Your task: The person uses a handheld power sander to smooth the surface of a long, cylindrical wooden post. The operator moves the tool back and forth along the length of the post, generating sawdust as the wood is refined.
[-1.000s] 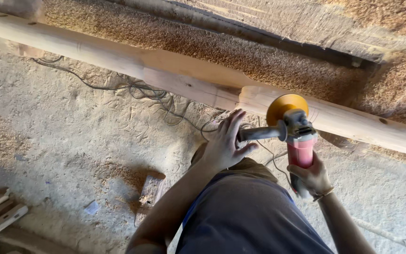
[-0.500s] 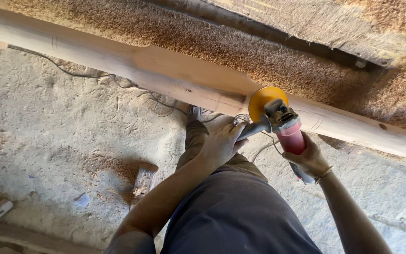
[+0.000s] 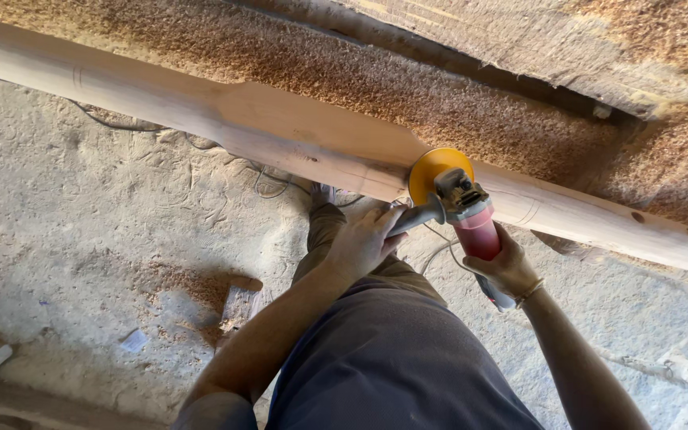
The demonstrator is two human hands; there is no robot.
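While the left hand (image 3: pixel 362 241) was wrapped around the grey side handle (image 3: pixel 414 218), the right hand (image 3: pixel 506 269) gripped the red angle grinder (image 3: pixel 471 219), whose yellow disc (image 3: pixel 433 172) pressed against the long wooden pole (image 3: pixel 280 139) lying across the sawdust-strewn floor (image 3: pixel 105 239).

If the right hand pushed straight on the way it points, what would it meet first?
Probably the pole: the right hand points along the grinder, whose yellow disc already sits against it.
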